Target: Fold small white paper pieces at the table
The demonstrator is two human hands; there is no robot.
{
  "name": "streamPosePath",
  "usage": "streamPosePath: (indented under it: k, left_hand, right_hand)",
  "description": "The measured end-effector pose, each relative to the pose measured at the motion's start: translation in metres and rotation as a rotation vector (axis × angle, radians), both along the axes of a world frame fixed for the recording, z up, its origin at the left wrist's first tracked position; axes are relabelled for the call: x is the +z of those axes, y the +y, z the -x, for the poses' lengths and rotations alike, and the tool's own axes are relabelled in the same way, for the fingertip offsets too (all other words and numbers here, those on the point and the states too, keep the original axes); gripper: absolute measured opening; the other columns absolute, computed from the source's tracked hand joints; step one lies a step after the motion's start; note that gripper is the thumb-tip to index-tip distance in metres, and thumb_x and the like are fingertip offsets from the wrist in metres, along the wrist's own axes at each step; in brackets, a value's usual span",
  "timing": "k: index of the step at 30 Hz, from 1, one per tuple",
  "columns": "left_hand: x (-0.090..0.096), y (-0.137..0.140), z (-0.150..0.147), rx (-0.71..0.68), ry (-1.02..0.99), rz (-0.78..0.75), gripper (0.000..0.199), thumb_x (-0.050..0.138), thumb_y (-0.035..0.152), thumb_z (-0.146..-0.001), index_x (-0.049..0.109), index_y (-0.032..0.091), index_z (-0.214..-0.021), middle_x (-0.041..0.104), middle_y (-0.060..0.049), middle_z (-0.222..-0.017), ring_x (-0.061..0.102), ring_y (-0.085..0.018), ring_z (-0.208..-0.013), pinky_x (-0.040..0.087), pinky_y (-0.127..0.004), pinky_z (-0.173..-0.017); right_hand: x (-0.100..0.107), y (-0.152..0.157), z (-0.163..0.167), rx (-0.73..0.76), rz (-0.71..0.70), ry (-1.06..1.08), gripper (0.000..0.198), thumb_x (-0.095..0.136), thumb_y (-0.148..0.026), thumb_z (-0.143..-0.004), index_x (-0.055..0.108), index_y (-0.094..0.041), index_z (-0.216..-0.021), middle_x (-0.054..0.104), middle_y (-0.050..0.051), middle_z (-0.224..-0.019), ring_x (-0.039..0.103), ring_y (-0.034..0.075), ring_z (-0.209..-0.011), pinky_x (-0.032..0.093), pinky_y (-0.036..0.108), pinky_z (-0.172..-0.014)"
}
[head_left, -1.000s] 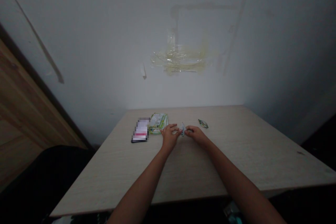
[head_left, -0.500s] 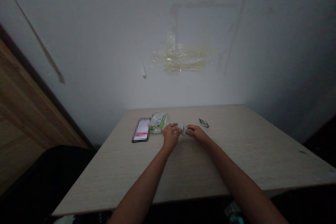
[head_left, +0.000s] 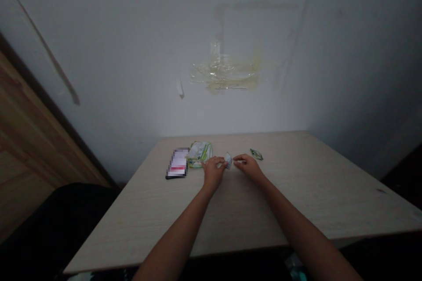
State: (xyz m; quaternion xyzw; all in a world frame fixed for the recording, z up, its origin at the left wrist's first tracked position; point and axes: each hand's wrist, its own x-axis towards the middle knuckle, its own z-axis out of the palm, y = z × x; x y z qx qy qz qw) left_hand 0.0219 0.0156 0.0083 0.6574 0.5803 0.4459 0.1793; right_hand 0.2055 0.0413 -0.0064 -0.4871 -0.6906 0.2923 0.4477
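Paper scrap (head_left: 228, 160) pinched by left hand (head_left: 213, 169) and right hand (head_left: 249, 166); phone (head_left: 178, 163), packets (head_left: 199, 154) beside.

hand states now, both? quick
Left hand: pinching the small folded paper.
Right hand: fingertips by the paper; grip cannot be told.

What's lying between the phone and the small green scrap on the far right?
In the head view, between the phone and green scrap: a green-white packet stack, then both hands pinching a small folded paper.

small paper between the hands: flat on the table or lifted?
Lifted. The small paper piece stands on edge, pinched by the left hand and the right hand over the table.
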Motion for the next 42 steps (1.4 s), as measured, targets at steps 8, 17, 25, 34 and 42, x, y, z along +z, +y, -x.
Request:
streamPosePath:
  k: [8, 17, 25, 34, 42]
  left_hand:
    - [-0.003, 0.000, 0.000, -0.015, 0.007, 0.030, 0.014, 0.064, 0.032, -0.081, 0.075, 0.025, -0.087, 0.073, -0.004, -0.109, 0.055, -0.027, -0.120, 0.000, -0.061, -0.115]
    - [-0.006, -0.001, 0.001, -0.006, 0.035, 0.003, 0.017, 0.062, 0.035, -0.082, 0.074, 0.024, -0.086, 0.074, -0.004, -0.104, 0.059, -0.025, -0.112, -0.002, -0.059, -0.116]
    - [0.000, -0.005, -0.001, -0.006, 0.012, 0.002, 0.014, 0.061, 0.035, -0.082, 0.071, 0.024, -0.083, 0.074, -0.002, -0.099, 0.060, -0.024, -0.108, 0.001, -0.060, -0.115]
    - [-0.002, -0.005, -0.001, -0.013, 0.032, -0.012, 0.015, 0.060, 0.036, -0.084, 0.068, 0.024, -0.081, 0.073, -0.001, -0.094, 0.061, -0.023, -0.103, 0.002, -0.061, -0.115]
    - [0.000, -0.005, -0.002, -0.007, 0.018, 0.012, 0.016, 0.060, 0.038, -0.083, 0.068, 0.024, -0.081, 0.073, -0.001, -0.093, 0.061, -0.023, -0.103, 0.004, -0.062, -0.114]
  right_hand:
    - [0.015, -0.009, -0.028, -0.562, -0.080, -0.458, 0.045, 0.054, -0.023, -0.083, 0.059, -0.016, -0.127, 0.056, 0.017, -0.127, 0.043, 0.033, -0.121, 0.035, 0.043, -0.101]
    - [0.002, -0.002, -0.046, -0.598, 0.119, -0.619, 0.052, 0.043, -0.023, -0.090, 0.045, -0.009, -0.140, 0.055, 0.017, -0.136, 0.046, 0.032, -0.124, 0.038, 0.038, -0.099]
    - [0.000, -0.001, -0.040, -0.503, 0.059, -0.485, 0.040, 0.043, -0.024, -0.090, 0.063, -0.015, -0.124, 0.064, 0.016, -0.124, 0.056, 0.030, -0.115, 0.043, 0.041, -0.095]
    - [-0.012, 0.005, -0.032, -0.392, -0.030, -0.334, 0.037, 0.047, -0.019, -0.084, 0.071, -0.022, -0.113, 0.071, 0.010, -0.113, 0.062, 0.025, -0.110, 0.045, 0.041, -0.097]
    - [-0.008, 0.005, -0.033, -0.307, 0.026, -0.376, 0.029, 0.057, -0.026, -0.081, 0.075, -0.019, -0.103, 0.072, 0.012, -0.109, 0.062, 0.026, -0.108, 0.045, 0.037, -0.095]
